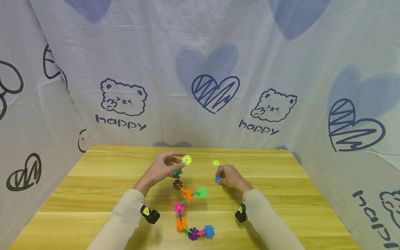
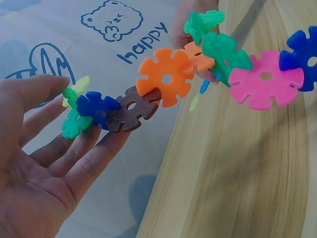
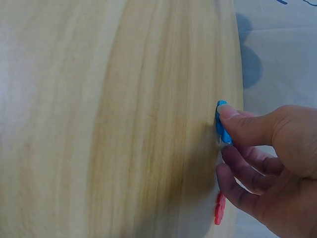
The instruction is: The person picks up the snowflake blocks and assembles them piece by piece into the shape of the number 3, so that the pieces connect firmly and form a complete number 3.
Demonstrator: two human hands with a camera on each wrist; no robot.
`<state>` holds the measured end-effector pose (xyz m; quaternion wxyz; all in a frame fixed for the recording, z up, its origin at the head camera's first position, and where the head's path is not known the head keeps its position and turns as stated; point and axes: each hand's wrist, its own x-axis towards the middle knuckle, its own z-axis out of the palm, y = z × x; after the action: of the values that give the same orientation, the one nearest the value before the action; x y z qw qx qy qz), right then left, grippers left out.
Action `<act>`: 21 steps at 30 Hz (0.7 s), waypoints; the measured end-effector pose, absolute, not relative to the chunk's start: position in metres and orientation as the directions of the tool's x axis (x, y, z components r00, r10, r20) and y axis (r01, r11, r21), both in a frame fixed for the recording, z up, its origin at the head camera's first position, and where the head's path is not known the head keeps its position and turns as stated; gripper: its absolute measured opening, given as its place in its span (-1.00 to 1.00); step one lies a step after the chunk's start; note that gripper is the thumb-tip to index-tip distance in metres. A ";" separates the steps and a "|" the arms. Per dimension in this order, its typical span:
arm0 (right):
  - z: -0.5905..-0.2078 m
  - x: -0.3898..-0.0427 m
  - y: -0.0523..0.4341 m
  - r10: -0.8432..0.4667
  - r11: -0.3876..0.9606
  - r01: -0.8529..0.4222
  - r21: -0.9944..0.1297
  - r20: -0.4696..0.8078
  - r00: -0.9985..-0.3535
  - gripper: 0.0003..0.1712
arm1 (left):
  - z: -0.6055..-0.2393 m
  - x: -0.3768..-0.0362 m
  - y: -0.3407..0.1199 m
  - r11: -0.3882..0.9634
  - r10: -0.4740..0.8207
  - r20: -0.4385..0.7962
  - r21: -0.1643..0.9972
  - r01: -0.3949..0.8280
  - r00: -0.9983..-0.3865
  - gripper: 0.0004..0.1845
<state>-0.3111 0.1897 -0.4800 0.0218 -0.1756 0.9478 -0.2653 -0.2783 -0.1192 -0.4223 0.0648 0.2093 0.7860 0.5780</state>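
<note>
A chain of coloured snowflake discs (image 1: pixel 188 193) lies down the middle of the wooden table (image 1: pixel 103 184), from a yellow-green disc (image 1: pixel 186 159) at the top to a blue one (image 1: pixel 208 231) at the bottom. My left hand (image 1: pixel 170 163) pinches the chain's top end between thumb and fingers. In the left wrist view, green, blue and brown discs (image 2: pixel 131 109) sit at my fingertips (image 2: pixel 91 141). My right hand (image 1: pixel 222 174) pinches a single blue disc (image 3: pixel 221 124) against the table, thumb on top. Below my fingers a red piece (image 3: pixel 219 208) peeks out.
A loose yellow-green disc (image 1: pixel 216 163) lies on the table just beyond my right hand. White cloth printed with bears and hearts (image 1: pixel 200 86) walls in the table at the back and on both sides. Bare wood stretches to the left and right of the hands.
</note>
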 end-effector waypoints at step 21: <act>-0.469 -0.314 0.194 -0.366 0.754 -0.347 -0.558 0.082 -0.927 -0.88 | -0.421 -0.276 -0.119 0.238 0.398 0.144 0.938 0.253 -0.906 -0.55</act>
<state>-0.3141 0.1938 -0.4694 0.0161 -0.1905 0.9363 -0.2946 -0.2759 -0.1188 -0.4209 0.0623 0.2076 0.7843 0.5812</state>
